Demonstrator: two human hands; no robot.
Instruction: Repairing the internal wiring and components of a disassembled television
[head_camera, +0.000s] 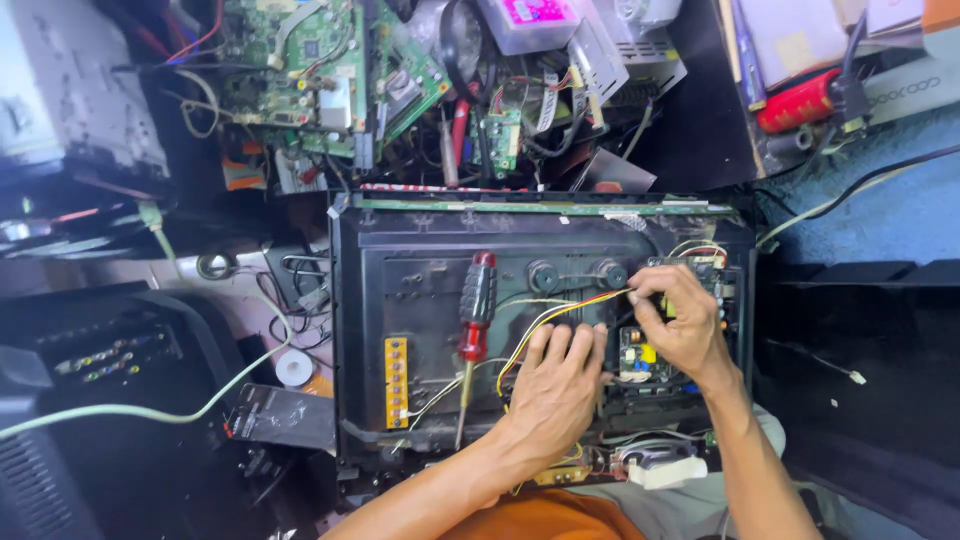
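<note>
A black opened monitor back panel (420, 250) lies face down in front of me. My left hand (555, 385) rests flat on its lower middle, fingers spread over the wires, holding nothing. My right hand (680, 320) pinches a bundle of yellow, red and white wires (555, 315) beside a small green circuit board (638, 358) at the panel's right. A screwdriver with a red and black handle (474, 310) lies loose on the panel, left of my hands. A yellow connector strip (396, 382) sits at the lower left of the panel.
Green circuit boards (310, 70) and tangled cables pile up behind the panel. A red cylinder (795, 100) lies at the back right. A pale green cable (150, 410) crosses black equipment on the left. A white tape roll (294, 368) sits left of the panel.
</note>
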